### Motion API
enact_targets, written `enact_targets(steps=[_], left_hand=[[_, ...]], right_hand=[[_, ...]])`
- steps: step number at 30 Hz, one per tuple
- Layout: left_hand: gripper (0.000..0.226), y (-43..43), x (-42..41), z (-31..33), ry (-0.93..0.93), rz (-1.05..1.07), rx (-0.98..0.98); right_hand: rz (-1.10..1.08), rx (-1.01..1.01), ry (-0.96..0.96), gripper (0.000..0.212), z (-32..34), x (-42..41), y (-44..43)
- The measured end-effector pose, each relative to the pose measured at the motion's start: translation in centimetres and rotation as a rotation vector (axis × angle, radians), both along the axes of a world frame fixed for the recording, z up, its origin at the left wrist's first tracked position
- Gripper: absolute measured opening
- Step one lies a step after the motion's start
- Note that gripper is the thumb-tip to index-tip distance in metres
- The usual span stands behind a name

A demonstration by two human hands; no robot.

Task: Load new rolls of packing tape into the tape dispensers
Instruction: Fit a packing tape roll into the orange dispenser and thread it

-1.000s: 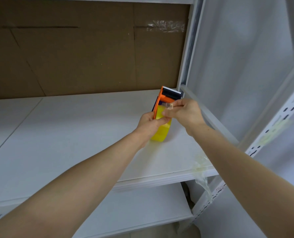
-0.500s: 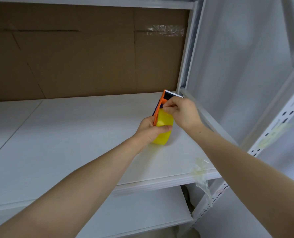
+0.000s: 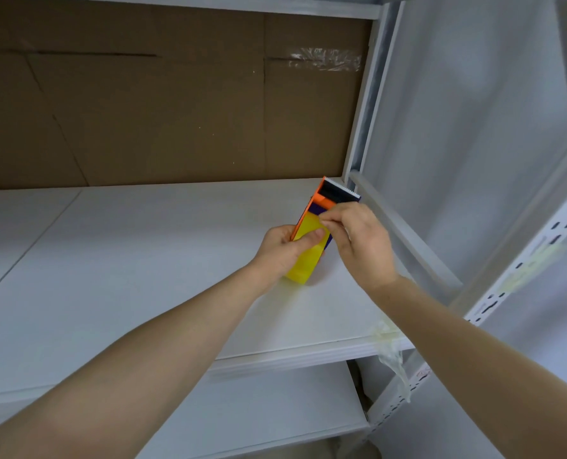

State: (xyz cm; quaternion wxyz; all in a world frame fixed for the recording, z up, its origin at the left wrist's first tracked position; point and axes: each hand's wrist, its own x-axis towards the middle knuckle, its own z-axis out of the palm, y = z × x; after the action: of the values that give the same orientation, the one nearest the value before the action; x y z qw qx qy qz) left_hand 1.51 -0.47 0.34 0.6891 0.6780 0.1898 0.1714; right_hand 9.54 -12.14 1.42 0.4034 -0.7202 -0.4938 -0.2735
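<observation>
An orange tape dispenser [image 3: 322,197] with a dark serrated blade at its far end stands over the white shelf [image 3: 126,260], loaded with a yellow tape roll [image 3: 303,260]. My left hand [image 3: 283,248] grips the roll and the dispenser's lower part, thumb across the yellow tape. My right hand [image 3: 358,236] is just right of it, and its fingertips pinch the tape's loose end on top of the roll, below the blade. The dispenser's handle is hidden behind my hands.
Brown cardboard [image 3: 176,111] backs the shelf. A white slotted upright [image 3: 523,260] and a side rail [image 3: 404,240] stand on the right. Crumpled clear tape [image 3: 394,359] hangs from the shelf's front right corner. A lower shelf [image 3: 259,415] lies beneath.
My right hand has slid from near the blade down onto the top of the roll, and the dispenser has shifted slightly in my left hand.
</observation>
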Motion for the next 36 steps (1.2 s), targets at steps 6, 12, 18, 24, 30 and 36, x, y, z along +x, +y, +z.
enact_targets(steps=[6, 12, 18, 24, 30, 36], left_hand=[[0.019, -0.4, 0.0, 0.4, 0.011, -0.059, -0.067], [0.005, -1.0, 0.0, 1.1, 0.067, -0.071, -0.051], [0.005, -1.1, -0.2, 1.3, 0.08, -0.056, -0.067], [0.02, -1.9, 0.2, 1.3, 0.062, 0.049, -0.039], [0.041, -2.5, 0.7, 1.5, 0.053, 0.135, 0.004], [0.044, -1.9, 0.9, 1.5, 0.041, 0.185, 0.018]], right_hand=[[0.108, 0.039, 0.28, 0.008, 1.4, 0.3, -0.4], [0.029, -0.071, 0.842, 0.009, 4.9, 2.4, 0.5], [-0.122, -0.153, 0.811, 0.015, 5.5, 3.2, 0.8], [-0.352, -0.35, 0.659, 0.022, 5.9, 3.8, 1.2], [-0.485, -0.503, 0.454, 0.022, 6.3, 3.3, 1.4], [-0.441, -0.391, 0.303, 0.023, 4.6, 2.7, 1.3]])
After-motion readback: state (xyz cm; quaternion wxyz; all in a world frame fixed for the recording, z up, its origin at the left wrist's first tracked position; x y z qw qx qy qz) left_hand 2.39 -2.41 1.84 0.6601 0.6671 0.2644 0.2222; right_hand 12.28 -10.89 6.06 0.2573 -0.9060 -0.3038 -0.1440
